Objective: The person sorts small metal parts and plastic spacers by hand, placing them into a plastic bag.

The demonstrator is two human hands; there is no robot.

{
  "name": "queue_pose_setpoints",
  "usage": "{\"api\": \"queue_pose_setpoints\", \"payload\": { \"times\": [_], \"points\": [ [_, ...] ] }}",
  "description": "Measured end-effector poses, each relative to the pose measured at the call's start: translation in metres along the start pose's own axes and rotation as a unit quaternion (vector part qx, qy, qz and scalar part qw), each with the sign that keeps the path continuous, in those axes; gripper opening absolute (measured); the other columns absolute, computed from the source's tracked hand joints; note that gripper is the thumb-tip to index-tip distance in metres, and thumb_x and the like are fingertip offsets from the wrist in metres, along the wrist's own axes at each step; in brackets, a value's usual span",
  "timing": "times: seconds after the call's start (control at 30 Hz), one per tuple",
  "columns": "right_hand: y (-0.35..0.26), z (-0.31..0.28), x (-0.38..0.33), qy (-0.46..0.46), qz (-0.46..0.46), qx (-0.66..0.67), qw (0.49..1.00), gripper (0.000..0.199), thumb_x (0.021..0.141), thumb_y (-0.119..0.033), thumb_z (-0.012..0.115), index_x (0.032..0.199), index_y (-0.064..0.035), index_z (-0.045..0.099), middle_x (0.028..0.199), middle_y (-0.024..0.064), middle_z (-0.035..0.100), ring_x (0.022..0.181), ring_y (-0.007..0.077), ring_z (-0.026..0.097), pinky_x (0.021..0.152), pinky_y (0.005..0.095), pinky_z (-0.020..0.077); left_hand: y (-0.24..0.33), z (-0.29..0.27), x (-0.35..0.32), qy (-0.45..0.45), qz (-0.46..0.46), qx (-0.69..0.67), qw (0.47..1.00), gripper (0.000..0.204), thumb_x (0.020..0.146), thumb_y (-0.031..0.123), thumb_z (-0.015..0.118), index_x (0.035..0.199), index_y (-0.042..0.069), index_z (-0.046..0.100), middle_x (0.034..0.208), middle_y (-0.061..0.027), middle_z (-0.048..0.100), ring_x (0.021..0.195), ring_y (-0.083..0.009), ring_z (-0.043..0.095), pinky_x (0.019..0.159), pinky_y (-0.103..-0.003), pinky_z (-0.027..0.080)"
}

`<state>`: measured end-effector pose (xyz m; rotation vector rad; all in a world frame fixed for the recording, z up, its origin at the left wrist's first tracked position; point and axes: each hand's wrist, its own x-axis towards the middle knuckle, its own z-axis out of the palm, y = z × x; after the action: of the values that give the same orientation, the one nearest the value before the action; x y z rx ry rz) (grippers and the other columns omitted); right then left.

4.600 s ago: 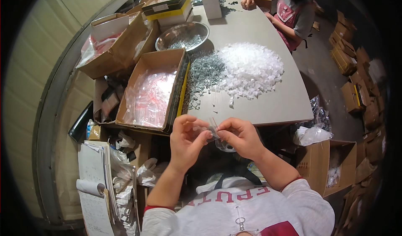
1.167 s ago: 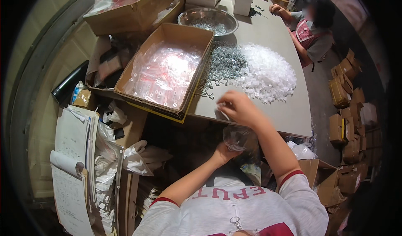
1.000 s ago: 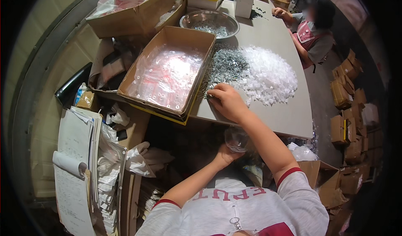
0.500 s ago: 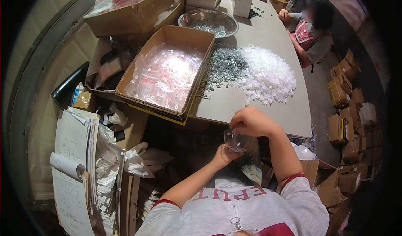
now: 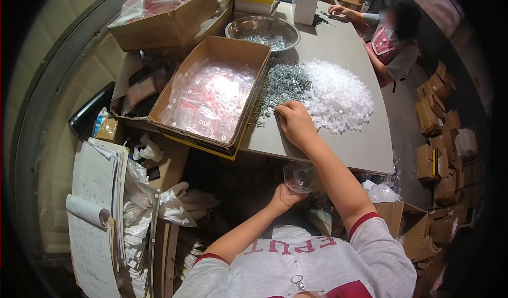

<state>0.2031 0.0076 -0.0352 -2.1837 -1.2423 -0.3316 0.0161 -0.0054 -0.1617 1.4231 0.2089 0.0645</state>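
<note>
My right hand (image 5: 294, 123) reaches over the grey table (image 5: 365, 150) and rests, fingers curled, at the near edge of a pile of small grey metal screws (image 5: 283, 84). Whether it has pinched any screws I cannot tell. To the right of the screws lies a heap of clear white plastic pieces (image 5: 338, 97). Below the table edge, above my lap, my left hand (image 5: 286, 196) holds a small clear plastic bag (image 5: 300, 175) open.
A cardboard box (image 5: 211, 94) of filled clear bags sits left of the screws. Behind it are a metal bowl (image 5: 262, 31) and more boxes. Another person (image 5: 389, 39) sits at the far end. Papers (image 5: 95, 213) and bags lie at my left.
My right hand went out to the screw pile, came back to the bag held by my left hand, and has now gone out to the screws again. The left hand stayed low with the bag.
</note>
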Motion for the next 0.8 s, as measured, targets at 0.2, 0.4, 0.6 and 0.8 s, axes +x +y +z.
{"api": "queue_pose_setpoints", "payload": {
  "times": [0.2,0.4,0.6,0.8],
  "points": [
    [-0.010,-0.032,-0.021,-0.086,0.025,0.039,0.995,0.018,0.084,-0.006,0.066,0.101,-0.0037,0.069,0.103,0.0151,0.064,0.101,0.0336,0.062,0.090,0.0414,0.0506,0.003,-0.004,-0.002,-0.001,0.000,0.006,1.000,0.026,0.076,0.018,0.081,0.095,0.002,0.071,0.086,-0.0041,0.072,0.078,-0.0108,0.063,0.073,-0.029,0.050],
    [-0.014,-0.043,-0.027,-0.091,0.092,0.120,0.984,0.029,0.080,-0.011,0.070,0.108,-0.0026,0.065,0.106,0.0153,0.062,0.101,0.0346,0.061,0.090,0.0410,0.0504,0.007,-0.003,0.000,-0.012,-0.004,0.006,1.000,0.027,0.076,0.019,0.081,0.094,0.002,0.071,0.086,-0.0043,0.072,0.078,-0.0114,0.063,0.072,-0.029,0.050],
    [-0.014,-0.040,-0.035,-0.059,-0.005,0.058,0.997,0.019,0.080,-0.010,0.069,0.097,-0.0017,0.068,0.100,0.0155,0.064,0.097,0.0356,0.062,0.088,0.0419,0.0510,0.007,0.001,-0.001,0.000,0.010,0.002,1.000,0.032,0.076,0.020,0.082,0.100,0.003,0.070,0.090,-0.0051,0.072,0.081,-0.0123,0.065,0.075,-0.030,0.051],
    [-0.037,-0.085,-0.067,-0.194,0.013,0.037,0.980,0.016,0.081,-0.009,0.071,0.096,-0.0029,0.071,0.095,0.0136,0.065,0.092,0.0330,0.064,0.084,0.0413,0.0520,0.018,-0.005,0.000,-0.017,-0.030,0.071,0.997,0.036,0.077,0.023,0.082,0.103,0.003,0.068,0.093,-0.0055,0.072,0.085,-0.0136,0.066,0.077,-0.030,0.052]
  ]
}}
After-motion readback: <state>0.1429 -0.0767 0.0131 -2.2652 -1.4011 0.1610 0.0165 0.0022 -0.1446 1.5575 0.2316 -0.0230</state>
